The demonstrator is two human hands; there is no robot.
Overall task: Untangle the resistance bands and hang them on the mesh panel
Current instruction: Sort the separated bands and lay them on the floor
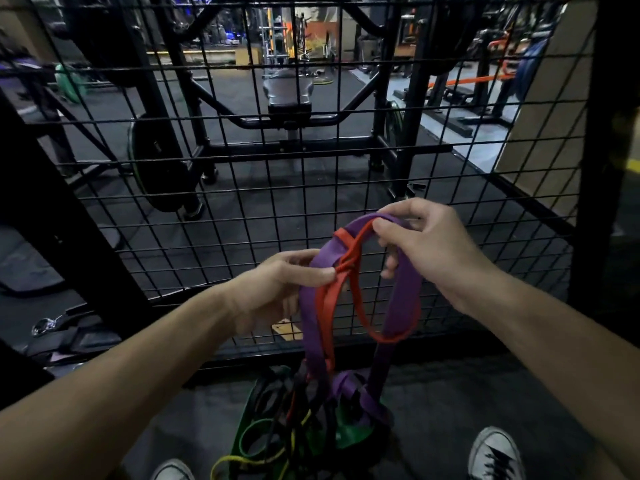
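Note:
A wide purple band (403, 299) and a thin red band (325, 306) hang twisted together in front of the black mesh panel (242, 188). My left hand (277, 289) pinches both bands at the red knot. My right hand (422, 244) grips the top of the purple loop, with the red band under its thumb. The lower ends of both bands run down into a tangled pile of bands (298, 427) on the floor, where green, yellow, black and purple ones lie mixed.
My two white shoes (495, 455) stand on the dark floor on either side of the pile. A metal clip with straps (45, 325) lies at the left. Behind the mesh stand a weight bench, rack frames and weight plates (156, 164).

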